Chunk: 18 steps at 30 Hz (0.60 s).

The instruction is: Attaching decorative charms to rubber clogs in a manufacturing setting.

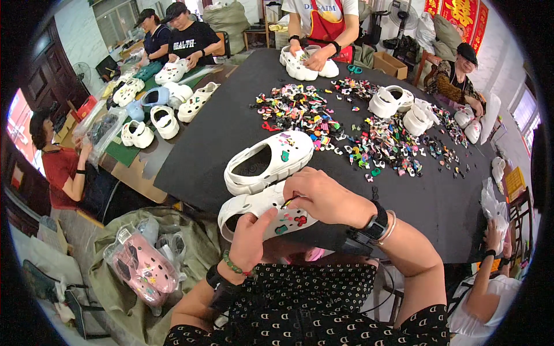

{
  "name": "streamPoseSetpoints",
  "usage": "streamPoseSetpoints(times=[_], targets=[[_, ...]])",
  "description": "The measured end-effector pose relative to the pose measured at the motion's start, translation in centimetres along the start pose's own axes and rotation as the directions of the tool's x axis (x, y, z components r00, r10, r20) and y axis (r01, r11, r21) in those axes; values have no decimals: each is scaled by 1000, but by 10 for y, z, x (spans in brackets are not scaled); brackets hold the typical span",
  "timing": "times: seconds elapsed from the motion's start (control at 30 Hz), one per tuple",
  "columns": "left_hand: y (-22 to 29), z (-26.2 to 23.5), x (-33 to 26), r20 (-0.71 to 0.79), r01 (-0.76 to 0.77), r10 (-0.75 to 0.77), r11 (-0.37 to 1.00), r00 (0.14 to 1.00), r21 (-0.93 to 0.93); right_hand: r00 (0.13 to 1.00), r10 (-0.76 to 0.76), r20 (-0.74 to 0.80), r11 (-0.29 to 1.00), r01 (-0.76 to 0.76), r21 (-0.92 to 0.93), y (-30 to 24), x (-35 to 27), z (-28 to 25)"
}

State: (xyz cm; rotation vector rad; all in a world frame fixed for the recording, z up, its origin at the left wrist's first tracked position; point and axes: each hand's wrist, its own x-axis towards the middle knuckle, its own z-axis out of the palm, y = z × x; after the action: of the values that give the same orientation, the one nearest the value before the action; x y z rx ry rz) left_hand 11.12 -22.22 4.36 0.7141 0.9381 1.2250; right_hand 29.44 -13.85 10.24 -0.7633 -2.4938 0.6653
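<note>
My left hand grips the heel end of a white clog held at the near edge of the black table. My right hand rests on top of the same clog, its fingers pinching a small charm against the front, next to red and green charms fixed there. A second white clog with a few coloured charms lies on the table just beyond. A wide scatter of small coloured charms covers the table's middle.
Other people sit around the table handling white clogs. More clogs lie on a bench at the left. A sack with pink clogs in clear bags sits on the floor by my left knee.
</note>
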Motion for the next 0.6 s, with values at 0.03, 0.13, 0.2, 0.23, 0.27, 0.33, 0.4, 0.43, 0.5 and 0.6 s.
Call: streamPoseSetpoints(times=[0.03, 0.13, 0.2, 0.23, 0.27, 0.33, 0.4, 0.43, 0.5, 0.6], targets=[[1, 1, -1, -5, -2, 2, 996, 1000, -87, 1000, -12, 5, 1000, 12, -5, -1, 2, 1], [-5, -6, 1, 7, -8, 8, 997, 1000, 78, 998, 49, 51, 999, -50, 12, -13, 8, -1], [-12, -10, 1, 10, -42, 41, 983, 999, 180, 996, 52, 73, 999, -51, -8, -18, 12, 0], [-14, -10, 1, 20, -77, 75, 957, 997, 281, 994, 57, 92, 998, -54, -29, -18, 13, 1], [-15, -10, 0, 23, -76, 72, 956, 997, 282, 994, 60, 89, 998, -58, -29, -18, 14, 3], [-14, -7, -4, 74, -114, 98, 957, 992, 266, 989, 17, 146, 991, 3, -134, -15, 14, 6], [-8, -5, -5, 95, -103, 79, 953, 992, 284, 989, 15, 145, 983, 12, -184, -18, 14, 7], [-6, -4, -6, 113, -95, 63, 949, 992, 302, 987, 41, 158, 977, -6, -213, -21, 14, 6], [-4, -4, -9, 108, -45, 29, 987, 994, 151, 984, 77, 163, 969, -35, -246, -22, 13, 6], [-4, -5, -11, 85, -21, 16, 998, 996, 53, 981, 76, 179, 982, -43, -184, -17, 13, 7]])
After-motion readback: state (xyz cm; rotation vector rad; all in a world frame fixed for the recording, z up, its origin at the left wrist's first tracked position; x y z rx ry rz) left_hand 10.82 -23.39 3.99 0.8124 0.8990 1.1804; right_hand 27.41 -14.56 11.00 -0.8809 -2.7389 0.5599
